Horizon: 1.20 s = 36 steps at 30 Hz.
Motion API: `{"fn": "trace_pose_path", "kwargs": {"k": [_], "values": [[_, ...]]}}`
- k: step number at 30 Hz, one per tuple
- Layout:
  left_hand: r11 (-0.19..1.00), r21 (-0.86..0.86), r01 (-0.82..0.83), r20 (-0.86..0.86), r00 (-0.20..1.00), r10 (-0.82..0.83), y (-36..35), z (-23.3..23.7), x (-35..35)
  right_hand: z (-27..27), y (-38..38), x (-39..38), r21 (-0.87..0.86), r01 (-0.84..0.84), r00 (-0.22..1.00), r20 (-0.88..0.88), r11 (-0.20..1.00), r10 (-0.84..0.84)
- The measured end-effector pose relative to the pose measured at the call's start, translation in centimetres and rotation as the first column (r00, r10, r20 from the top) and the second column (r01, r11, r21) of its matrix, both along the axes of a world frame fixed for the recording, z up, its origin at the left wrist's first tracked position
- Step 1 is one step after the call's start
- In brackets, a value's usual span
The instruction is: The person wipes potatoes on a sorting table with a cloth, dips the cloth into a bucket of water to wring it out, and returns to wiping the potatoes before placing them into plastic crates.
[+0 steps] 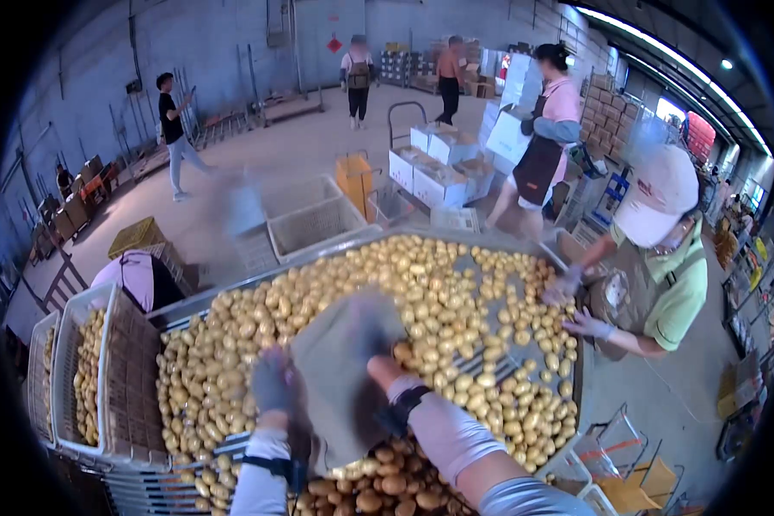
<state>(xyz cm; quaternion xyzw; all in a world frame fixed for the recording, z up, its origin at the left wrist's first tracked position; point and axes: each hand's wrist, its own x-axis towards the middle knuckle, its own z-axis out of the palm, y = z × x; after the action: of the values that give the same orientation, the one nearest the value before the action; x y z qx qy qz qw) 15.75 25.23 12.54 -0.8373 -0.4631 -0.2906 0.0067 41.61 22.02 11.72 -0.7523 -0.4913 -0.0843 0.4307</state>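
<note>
- The limp grey-brown cloth, perhaps a sack (340,387), is above the heap of small, round yellow potatoes (245,314), between the two hands; one at each side probably spreads its loose fabric.
- The grey-gloved left hand (273,384) lies along the cloth's left edge, and the blurred, gloved right hand (370,331) is at its upper right. Blur hides the fingers, so I cannot tell how far either is closed.
- Dark bands (271,466) circle the wrists over pale sleeves, likely holding the cuffs snug.
- The potatoes lie on a metal bench with slatted bars (150,494); its raised metal rim (586,378) would stop round things rolling off. The gaps between bars might let dirt drop.
- Brown potatoes (378,494), darker than the rest, lie below the cloth near the forearms.
- At the left end, a tall white plastic crate (133,387) holding more potatoes stands right beside the heap, presumably for short reaching.
- Across the right corner, a co-worker in a white cap and pale green shirt (686,301) has both gloved hands (586,325) low over the bench's edge, where the potatoes lie thinner and are probably easier to see singly.
</note>
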Motion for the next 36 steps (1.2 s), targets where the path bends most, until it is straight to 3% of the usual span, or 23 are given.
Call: {"fn": "trace_pose_path", "kwargs": {"k": [1,2,3,4,6,8,10,14,16,19,20,22,24,25,26,27,28,30,31,32,33,35,36], "values": [[0.987,-0.145,0.068,-0.151,0.984,-0.090,0.3,-1.4,0.6,-4.6,1.3,0.2,-0.220,-0.026,0.978,0.197,0.975,0.071],[0.947,-0.297,0.118,-0.276,0.939,-0.204,0.6,-2.8,1.3,-8.4,2.2,0.5,-0.323,-0.029,0.926,0.348,0.946,0.147],[0.990,0.088,0.110,-0.247,0.965,-0.085,-0.3,-7.2,1.1,-6.0,2.2,0.3,-0.384,-0.056,0.947,0.272,0.922,0.171],[0.991,0.086,0.104,-0.251,0.965,-0.080,0.9,-7.1,2.0,-4.4,2.6,0.9,-0.453,-0.093,0.962,0.188,0.887,0.197],[0.990,-0.119,0.082,-0.274,0.955,-0.112,1.3,-5.9,3.0,-4.3,5.2,2.7,-0.389,-0.206,0.947,0.151,0.898,0.282],[0.989,-0.104,0.106,-0.259,0.957,-0.130,3.0,-7.0,4.0,-1.5,8.1,3.0,-0.611,-0.172,0.974,0.013,0.773,0.227],[0.969,-0.245,0.023,-0.218,0.973,-0.078,4.4,-5.7,5.1,-1.1,10.3,3.2,-0.650,-0.089,0.964,0.134,0.755,0.229],[0.971,-0.231,-0.064,-0.337,0.941,-0.018,3.9,-5.2,5.4,-2.0,10.2,3.2,-0.599,-0.119,0.960,0.133,0.792,0.245],[0.976,-0.208,-0.069,-0.327,0.945,-0.003,2.7,-4.1,4.7,0.0,8.6,3.1,-0.763,-0.220,0.950,-0.027,0.608,0.310],[0.902,-0.428,-0.050,-0.339,0.934,-0.109,0.3,-1.8,2.7,-4.6,6.7,1.4,-0.816,-0.271,0.938,-0.105,0.510,0.331],[0.905,-0.421,-0.060,-0.334,0.938,-0.094,-1.1,-1.4,1.6,-4.9,5.1,0.5,-0.824,-0.297,0.926,-0.125,0.483,0.357],[0.896,-0.432,-0.100,-0.359,0.931,-0.069,-4.7,-1.4,-1.1,-9.1,3.5,-1.9,-0.828,-0.351,0.879,-0.131,0.438,0.458],[0.876,-0.470,-0.110,-0.320,0.946,-0.052,-5.8,-5.1,-4.1,-9.8,-0.6,-4.6,-0.707,-0.208,0.879,0.168,0.675,0.446],[0.903,-0.429,-0.032,-0.233,0.969,-0.077,-7.2,-6.2,-5.5,-8.1,-3.0,-5.8,-0.717,-0.219,0.875,0.155,0.662,0.458],[0.922,-0.384,0.049,-0.148,0.983,-0.113,-8.7,-6.9,-6.7,-4.5,-5.6,-7.0,-0.704,-0.364,0.847,0.022,0.610,0.531],[0.865,-0.502,0.015,-0.215,0.966,-0.141,-9.8,-5.7,-7.9,-2.5,-7.4,-7.6,-0.669,-0.494,0.802,-0.105,0.555,0.588],[0.853,-0.522,0.020,-0.214,0.965,-0.154,-11.8,-4.9,-9.4,-5.6,-9.4,-8.9,-0.658,-0.478,0.783,-0.018,0.582,0.622],[0.732,-0.663,0.155,-0.134,0.938,-0.320,-14.4,-4.3,-12.3,-4.5,-13.4,-12.3,-0.703,-0.355,0.784,0.136,0.616,0.606],[0.775,-0.582,0.245,-0.170,0.896,-0.410,-15.9,-6.7,-14.6,-3.0,-16.1,-12.9,-0.635,-0.622,0.676,-0.140,0.459,0.723],[0.801,-0.496,0.336,-0.209,0.849,-0.486,-17.4,-9.3,-16.4,-3.8,-18.7,-13.8,-0.585,-0.652,0.668,-0.142,0.483,0.731],[0.796,-0.502,0.338,-0.207,0.847,-0.490,-18.4,-9.7,-16.6,-4.2,-20.8,-14.1,-0.453,-0.676,0.668,-0.045,0.581,0.743],[0.900,-0.396,0.181,-0.328,0.888,-0.323,-20.5,-9.2,-15.9,-4.2,-20.0,-14.0,-0.289,-0.713,0.671,-0.014,0.639,0.742],[0.891,-0.418,0.177,-0.327,0.886,-0.329,-19.8,-9.8,-15.5,-5.4,-19.4,-14.3,-0.231,-0.721,0.675,-0.020,0.653,0.738]]}}
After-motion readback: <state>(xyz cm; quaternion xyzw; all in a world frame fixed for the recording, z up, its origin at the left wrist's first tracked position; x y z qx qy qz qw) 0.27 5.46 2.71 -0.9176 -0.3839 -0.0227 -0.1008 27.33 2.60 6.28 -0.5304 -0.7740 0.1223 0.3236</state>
